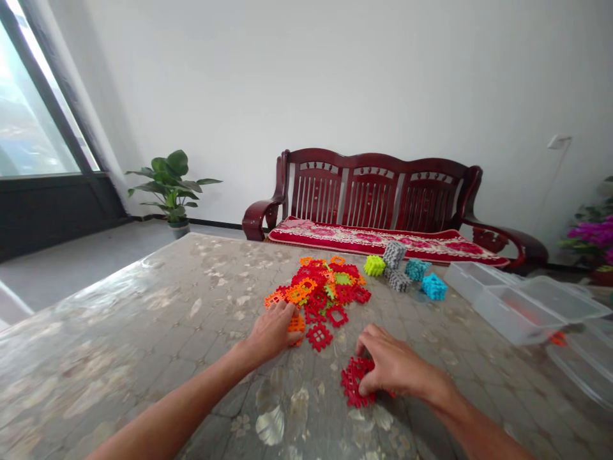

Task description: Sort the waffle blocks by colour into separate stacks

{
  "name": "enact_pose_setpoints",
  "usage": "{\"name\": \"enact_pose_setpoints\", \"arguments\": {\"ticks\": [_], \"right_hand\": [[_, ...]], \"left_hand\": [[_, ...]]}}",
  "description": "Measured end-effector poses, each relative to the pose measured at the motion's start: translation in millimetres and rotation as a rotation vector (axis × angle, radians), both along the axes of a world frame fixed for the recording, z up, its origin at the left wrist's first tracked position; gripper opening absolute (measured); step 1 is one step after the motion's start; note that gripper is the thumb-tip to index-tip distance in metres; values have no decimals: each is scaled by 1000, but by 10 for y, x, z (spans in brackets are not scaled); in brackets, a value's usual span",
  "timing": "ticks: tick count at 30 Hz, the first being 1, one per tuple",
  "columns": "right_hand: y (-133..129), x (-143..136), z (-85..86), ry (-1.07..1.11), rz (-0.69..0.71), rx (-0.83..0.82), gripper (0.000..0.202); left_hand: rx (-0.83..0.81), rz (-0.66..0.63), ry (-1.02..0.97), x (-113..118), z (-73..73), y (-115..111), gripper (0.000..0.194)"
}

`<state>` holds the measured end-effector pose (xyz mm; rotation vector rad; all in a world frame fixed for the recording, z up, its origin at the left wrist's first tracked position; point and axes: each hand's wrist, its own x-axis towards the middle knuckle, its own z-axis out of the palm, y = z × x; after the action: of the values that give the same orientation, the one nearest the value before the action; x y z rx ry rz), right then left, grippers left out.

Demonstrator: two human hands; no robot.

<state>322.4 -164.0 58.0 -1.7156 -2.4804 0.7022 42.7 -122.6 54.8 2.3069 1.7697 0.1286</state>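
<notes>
A loose pile of flat interlocking plastic tiles [318,297], mostly red and orange with some green, lies mid-table. At its near left edge, my left hand [271,331] is closed on an orange interlocking tile [295,324], fingers over the top and thumb at the near side. Nearer to me and to the right, my right hand [395,364] grips a red interlocking tile piece [355,382] with thumb and fingers, low over the table. Its far side is hidden by the hand. Between the hands, a single red tile [319,336] lies flat.
Beyond the pile stand assembled blocks: a lime cube [374,266], a grey block [394,254], a teal block [417,269] and a blue block [434,287]. Clear plastic boxes [502,306] sit at the right. Behind the patterned table [191,319] is a wooden bench [368,191].
</notes>
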Motion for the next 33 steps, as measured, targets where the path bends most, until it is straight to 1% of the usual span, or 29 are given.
{"name": "enact_pose_setpoints", "arguments": {"ticks": [2,6,9,11,12,14,17,21,26,28,30,33], "right_hand": [[18,-31,-1,14,12,-39,52],[69,-35,-8,75,38,-101,57],[73,22,-1,90,101,-139,65],[48,60,2,68,155,-124,69],[30,71,1,47,161,-103,68],[-8,69,-4,-4,126,-56,59],[-38,22,-5,-24,87,-40,50],[-16,-49,17,33,67,-86,47],[37,-83,-2,58,78,-128,47],[52,-88,-30,66,87,-103,46],[58,-98,-55,87,99,-43,47],[49,-133,-60,118,121,54,52]], "left_hand": [[4,-17,-17,-10,-10,-16,35],[6,-78,-13,-26,-11,-66,53],[-27,-113,2,-24,5,-89,60],[-48,-141,2,-23,12,-94,67],[-56,-156,0,-24,13,-94,72],[-62,-180,-5,-27,6,-88,77],[-59,-206,-18,-23,-8,-73,70],[-58,-203,-11,22,-4,-62,58],[12,-217,8,80,-7,-87,34],[39,-238,12,92,-13,-106,30],[59,-261,20,102,-12,-123,28],[76,-306,48,116,-10,-140,27]]}}
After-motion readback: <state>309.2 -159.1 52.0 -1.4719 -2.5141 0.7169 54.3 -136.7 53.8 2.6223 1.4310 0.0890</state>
